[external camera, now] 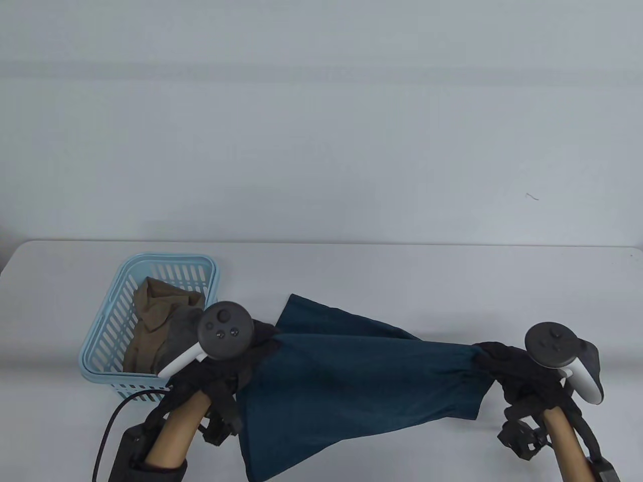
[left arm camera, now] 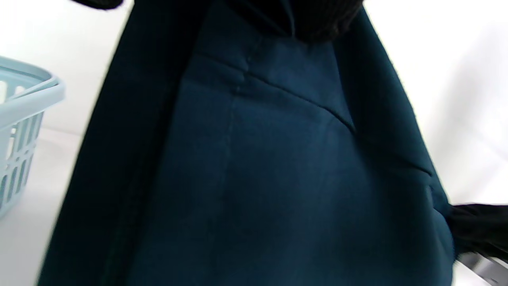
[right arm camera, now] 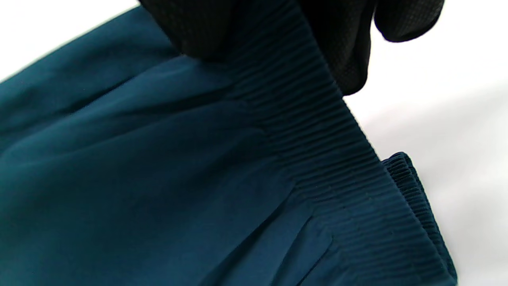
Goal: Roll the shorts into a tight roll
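Both hands (external camera: 241,361) (external camera: 507,366) grip the shorts (external camera: 351,371) by opposite edges, beside the basket (external camera: 100,351), table (external camera: 402,271) open beyond.

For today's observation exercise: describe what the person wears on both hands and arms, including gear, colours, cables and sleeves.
Both the left hand and right hand wear black fabric sensor gloves. Each back carries a dark grey round tracker with buttons and a white handle. Black strapped modules sit at the wrists. A black cable runs from the left forearm, which ends in a dark sleeve cuff.
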`<state>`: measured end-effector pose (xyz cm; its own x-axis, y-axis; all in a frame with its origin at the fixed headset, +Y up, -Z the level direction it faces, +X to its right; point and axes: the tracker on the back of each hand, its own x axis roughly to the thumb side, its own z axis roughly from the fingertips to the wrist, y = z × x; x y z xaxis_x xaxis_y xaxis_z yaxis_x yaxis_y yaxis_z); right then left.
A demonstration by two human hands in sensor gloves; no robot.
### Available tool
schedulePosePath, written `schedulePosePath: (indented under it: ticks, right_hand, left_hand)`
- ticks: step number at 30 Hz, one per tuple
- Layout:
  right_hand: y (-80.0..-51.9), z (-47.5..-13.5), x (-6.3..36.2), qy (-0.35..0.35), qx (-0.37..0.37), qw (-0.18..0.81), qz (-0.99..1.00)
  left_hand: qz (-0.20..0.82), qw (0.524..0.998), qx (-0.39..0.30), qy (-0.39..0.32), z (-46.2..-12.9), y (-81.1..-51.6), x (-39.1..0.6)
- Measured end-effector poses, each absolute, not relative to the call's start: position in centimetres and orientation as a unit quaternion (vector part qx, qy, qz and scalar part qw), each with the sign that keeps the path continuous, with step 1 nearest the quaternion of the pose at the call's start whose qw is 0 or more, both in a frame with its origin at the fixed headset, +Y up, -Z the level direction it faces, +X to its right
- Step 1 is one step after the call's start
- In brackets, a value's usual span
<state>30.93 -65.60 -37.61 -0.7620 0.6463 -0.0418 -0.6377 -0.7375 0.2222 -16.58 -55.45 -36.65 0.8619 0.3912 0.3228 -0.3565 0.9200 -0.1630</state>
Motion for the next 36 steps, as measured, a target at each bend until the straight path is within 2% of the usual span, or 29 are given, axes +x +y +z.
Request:
schedulePosePath:
  ticks: [4,9,12,15,20,26,31,36]
  right_hand:
    - [-66.6,-40.1,30.2,0.137,-0.003,0.321,0.937]
    - [-68.1,-43.3,30.0,0.134,-0.044,0.298,0.944]
    - [-69.5,-44.8,30.5,0.123,-0.089,0.294,0.944]
    - [-70.2,-45.2,31.1,0.094,-0.112,0.277,0.950]
    - [-70.4,-43.9,31.1,0.097,-0.071,0.253,0.960]
    - [-70.4,-41.9,27.7,0.125,0.002,0.206,0.971]
    - [-71.0,-40.5,24.3,0.156,0.055,0.165,0.972]
    - [-72.0,-39.7,22.1,0.168,0.072,0.112,0.977]
  left_hand:
    - [0.192,0.970,-0.083,-0.122,-41.4,-56.3,-16.1]
    - [0.144,0.981,-0.115,-0.057,-47.8,-59.2,-14.4]
    - [0.119,0.988,-0.097,-0.019,-50.5,-61.3,-13.0]
    - [0.098,0.992,-0.074,-0.029,-51.4,-62.9,-11.7]
    - [0.069,0.988,-0.098,-0.101,-49.9,-64.9,-9.6]
    - [0.059,0.977,-0.129,-0.158,-46.0,-66.5,-7.6]
    - [0.116,0.968,-0.141,-0.173,-42.6,-68.4,-6.3]
    - [0.080,0.967,-0.161,-0.181,-40.0,-71.1,-5.3]
